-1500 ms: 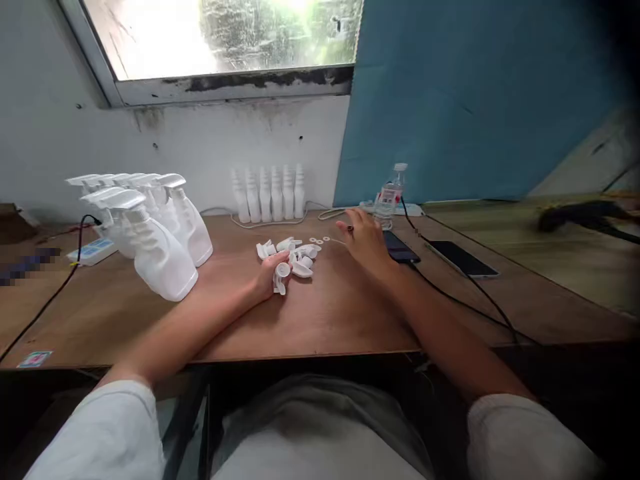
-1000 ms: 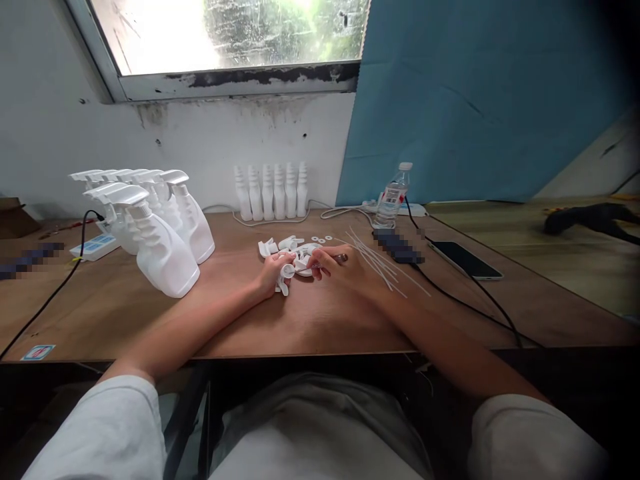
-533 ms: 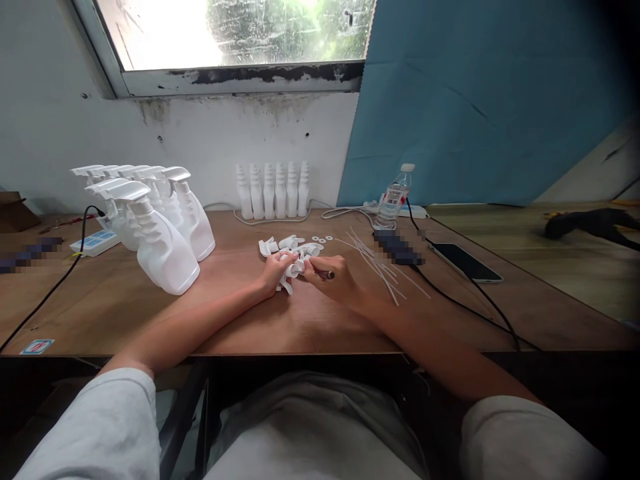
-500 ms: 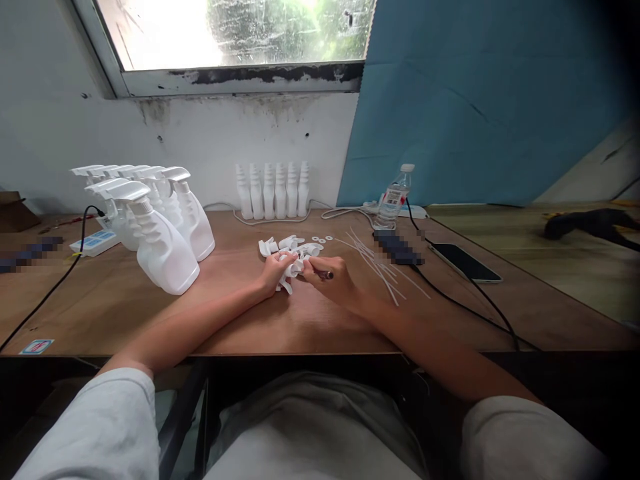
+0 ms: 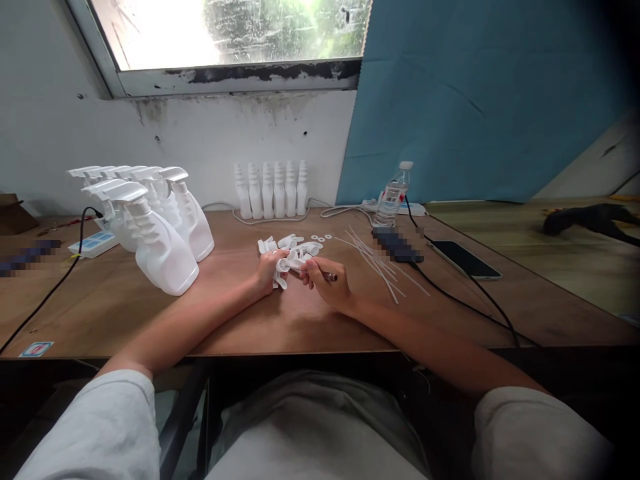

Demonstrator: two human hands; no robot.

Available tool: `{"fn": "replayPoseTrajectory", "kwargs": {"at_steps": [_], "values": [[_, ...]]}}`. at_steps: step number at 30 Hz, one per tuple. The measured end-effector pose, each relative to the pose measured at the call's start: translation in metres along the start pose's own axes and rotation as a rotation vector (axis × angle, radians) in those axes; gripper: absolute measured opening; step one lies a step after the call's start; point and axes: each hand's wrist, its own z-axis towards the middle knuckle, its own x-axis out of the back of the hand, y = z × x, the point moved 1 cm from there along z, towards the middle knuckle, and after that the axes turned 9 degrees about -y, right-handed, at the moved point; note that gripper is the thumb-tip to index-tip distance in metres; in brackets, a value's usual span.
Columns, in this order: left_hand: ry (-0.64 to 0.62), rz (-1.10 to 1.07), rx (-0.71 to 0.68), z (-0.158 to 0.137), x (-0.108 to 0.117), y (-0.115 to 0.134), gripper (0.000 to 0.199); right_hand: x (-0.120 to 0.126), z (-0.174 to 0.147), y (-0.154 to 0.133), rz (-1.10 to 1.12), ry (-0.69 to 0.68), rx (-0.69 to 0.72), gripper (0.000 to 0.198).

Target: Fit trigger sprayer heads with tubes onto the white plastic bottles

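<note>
My left hand is closed around a white trigger spray head over the middle of the table. In my right hand is a slim, dark pen-like tool, its thick end sticking out past the thumb. The tool's other end points at the spray head; whether it touches is too small to make out. Loose white trigger parts lie in a small heap just behind both hands. Several small white washers and thin white dip tubes are to the right of the heap.
White spray bottles with trigger heads stand on the left. Several headless bottles line the wall. On the right are a clear water bottle, a phone and black cables. A white power strip lies far left.
The spray head in my left hand has turned and shifted slightly left. My right hand has changed its finger position on the tool and shows a little more of it.
</note>
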Motion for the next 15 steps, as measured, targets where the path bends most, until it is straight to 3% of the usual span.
{"fn": "replayPoseTrajectory", "kwargs": {"at_steps": [6,9,12,15], "values": [[-0.011,-0.084,0.019,0.0011,0.0013,-0.0011,0.022,0.0019,-0.0005,-0.0006,-0.231,-0.111,0.195,0.039],[-0.064,-0.140,0.057,0.0013,0.0016,-0.0007,0.025,0.0016,0.0000,-0.0024,-0.217,-0.152,0.234,0.037],[-0.119,-0.182,0.085,0.0009,0.0017,-0.0004,0.028,0.0013,0.0006,-0.0051,-0.095,-0.112,0.164,0.037],[-0.165,-0.204,0.106,0.0005,0.0017,-0.0003,0.029,0.0008,0.0037,-0.0059,0.125,-0.033,-0.017,0.039]]}}
